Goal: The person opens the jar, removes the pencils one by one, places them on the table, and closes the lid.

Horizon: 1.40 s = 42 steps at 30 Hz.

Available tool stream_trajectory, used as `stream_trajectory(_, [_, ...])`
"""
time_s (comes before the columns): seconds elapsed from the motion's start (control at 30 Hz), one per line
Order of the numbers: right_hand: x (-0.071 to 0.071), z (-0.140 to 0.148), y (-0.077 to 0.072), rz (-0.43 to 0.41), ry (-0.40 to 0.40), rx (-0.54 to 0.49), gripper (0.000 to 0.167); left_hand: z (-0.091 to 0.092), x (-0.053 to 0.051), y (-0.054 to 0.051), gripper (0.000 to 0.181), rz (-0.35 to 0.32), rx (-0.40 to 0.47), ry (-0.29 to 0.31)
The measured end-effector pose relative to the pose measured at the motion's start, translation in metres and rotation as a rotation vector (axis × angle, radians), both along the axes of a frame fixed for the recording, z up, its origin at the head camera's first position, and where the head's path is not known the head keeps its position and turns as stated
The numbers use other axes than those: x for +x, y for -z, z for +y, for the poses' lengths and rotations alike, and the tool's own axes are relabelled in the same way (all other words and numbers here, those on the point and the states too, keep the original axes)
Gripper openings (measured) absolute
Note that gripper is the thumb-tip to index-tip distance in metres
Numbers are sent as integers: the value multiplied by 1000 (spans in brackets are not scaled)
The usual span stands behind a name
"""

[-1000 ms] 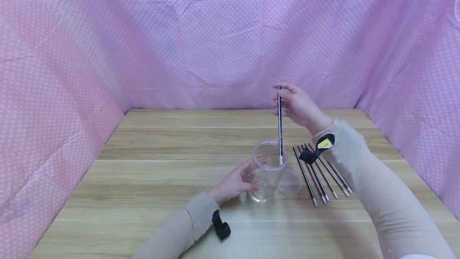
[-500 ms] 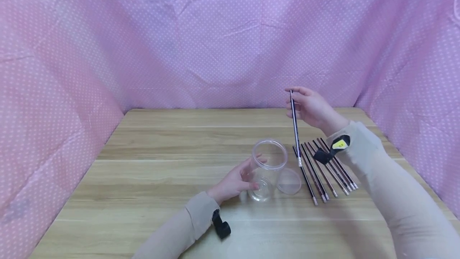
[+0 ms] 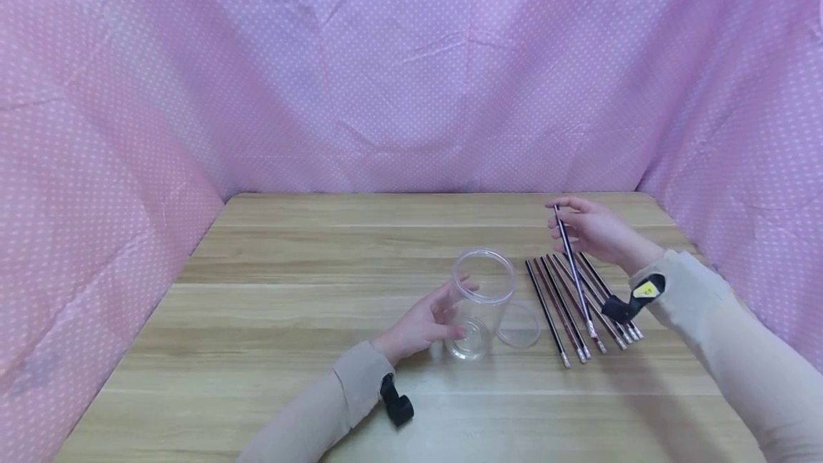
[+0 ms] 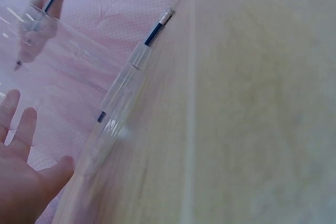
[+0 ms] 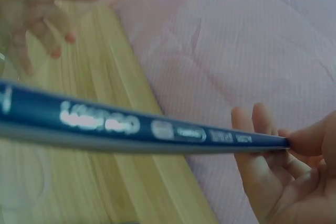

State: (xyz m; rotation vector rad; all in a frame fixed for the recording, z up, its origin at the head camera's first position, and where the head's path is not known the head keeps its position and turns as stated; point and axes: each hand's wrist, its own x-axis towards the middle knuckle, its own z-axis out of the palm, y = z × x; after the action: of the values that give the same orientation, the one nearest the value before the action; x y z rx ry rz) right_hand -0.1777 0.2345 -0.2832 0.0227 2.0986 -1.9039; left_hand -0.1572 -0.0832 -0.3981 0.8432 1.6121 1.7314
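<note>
My right hand [image 3: 594, 231] pinches a dark striped pencil [image 3: 574, 270] by its far end between thumb and fingers. The pencil slants down toward me, its pale eraser end over the row of pencils [image 3: 546, 313] on the table; whether it touches them I cannot tell. A clear plastic cup [image 3: 490, 311] stands upright with nothing inside. Around its left side curls my left hand [image 3: 421, 324], thumb in front and fingers behind. In the left wrist view the left fingers [image 4: 23, 135] show spread beside the clear wall. Close up, the right wrist view shows the blue pencil [image 5: 157, 129] with silvery lettering.
A round clear lid [image 3: 519, 327] lies flat just right of the cup. Several pencils lie side by side farther right, erasers toward me. The wooden table [image 3: 289, 270] is bounded by pink dotted cloth [image 3: 386, 91] at the back and sides.
The right hand has carried the pencil from above the cup's mouth rightward and lower, to over the row of pencils. The left hand and cup have stayed put.
</note>
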Motion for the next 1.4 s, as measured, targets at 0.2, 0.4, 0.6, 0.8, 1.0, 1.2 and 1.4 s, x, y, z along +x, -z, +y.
stream_trajectory(0.2, [6, 19, 21, -11, -47, 180, 23, 0, 2, 1, 87, -14, -7, -6])
stream_trajectory(0.4, [9, 37, 37, -1, -95, 298, 45, 1, 2, 3, 87, -15, 11, 8])
stream_trajectory(0.6, [7, 66, 47, 22, -42, 349, 35, 1, 3, 3, 88, -26, 31, 11])
stream_trajectory(0.8, [3, 83, 49, 42, -26, 346, 20, 2, 3, 3, 88, -22, 25, 5])
stream_trajectory(1.0, [-3, 90, 52, 30, -15, 380, 29, 4, 2, 3, 87, 0, 7, -1])
stream_trajectory(1.2, [-10, 98, 61, 23, -21, 455, 40, 0, -1, 2, 88, 2, 18, 6])
stream_trajectory(1.4, [-11, 108, 74, 45, -15, 550, 38, -4, -4, 0, 88, -9, 31, 30])
